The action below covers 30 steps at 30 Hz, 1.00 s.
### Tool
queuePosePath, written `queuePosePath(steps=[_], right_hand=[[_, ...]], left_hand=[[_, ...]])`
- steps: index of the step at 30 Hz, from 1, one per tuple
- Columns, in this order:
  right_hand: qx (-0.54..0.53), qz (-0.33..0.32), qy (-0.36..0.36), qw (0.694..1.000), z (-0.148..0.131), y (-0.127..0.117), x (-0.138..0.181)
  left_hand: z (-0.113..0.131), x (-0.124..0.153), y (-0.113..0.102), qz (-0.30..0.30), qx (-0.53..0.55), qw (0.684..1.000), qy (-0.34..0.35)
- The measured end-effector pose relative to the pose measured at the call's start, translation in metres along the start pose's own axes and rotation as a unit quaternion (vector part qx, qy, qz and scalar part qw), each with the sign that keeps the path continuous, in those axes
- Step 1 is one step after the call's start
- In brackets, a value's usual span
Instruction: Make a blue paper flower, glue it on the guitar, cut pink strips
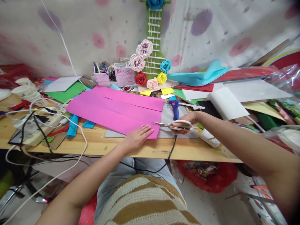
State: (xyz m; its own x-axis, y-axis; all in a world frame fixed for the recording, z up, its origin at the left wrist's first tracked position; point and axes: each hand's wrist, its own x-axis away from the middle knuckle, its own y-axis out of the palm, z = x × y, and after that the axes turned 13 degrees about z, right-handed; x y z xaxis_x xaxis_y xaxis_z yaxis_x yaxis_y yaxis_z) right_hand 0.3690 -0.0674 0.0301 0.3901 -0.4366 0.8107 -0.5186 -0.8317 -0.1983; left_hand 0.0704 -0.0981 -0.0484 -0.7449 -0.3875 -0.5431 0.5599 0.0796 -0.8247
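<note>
1. A smooth, bright pink sheet, broad and four-sided, lies slantwise at centre-left of the frame, partly over a flat grey board on the wood-grained table.
2. Your left hand, lower centre, rests palm down, fingers extended, on the sheet's lower right corner, gripping nothing.
3. Your right hand, right of centre, wrist bent, holds cream-handled metal scissors; their pointed blades aim left, tips overlapping the pink edge.
</note>
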Motion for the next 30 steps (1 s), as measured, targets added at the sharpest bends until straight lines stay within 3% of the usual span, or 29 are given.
queuePosePath(steps=[8, 17, 30], right_hand=[[-0.005, 0.018, 0.0, 1.0, -0.011, 0.006, 0.001], [-0.026, -0.004, 0.003, 1.0, -0.007, 0.007, 0.006], [-0.015, 0.031, 0.005, 0.999, 0.0, 0.003, -0.004]], left_hand=[[0.0, 0.001, 0.001, 0.001, -0.002, 1.0, 0.0], [0.0, 0.001, 0.001, -0.003, -0.007, 1.0, 0.001], [0.0, 0.001, 0.0, -0.008, -0.007, 1.0, 0.003]])
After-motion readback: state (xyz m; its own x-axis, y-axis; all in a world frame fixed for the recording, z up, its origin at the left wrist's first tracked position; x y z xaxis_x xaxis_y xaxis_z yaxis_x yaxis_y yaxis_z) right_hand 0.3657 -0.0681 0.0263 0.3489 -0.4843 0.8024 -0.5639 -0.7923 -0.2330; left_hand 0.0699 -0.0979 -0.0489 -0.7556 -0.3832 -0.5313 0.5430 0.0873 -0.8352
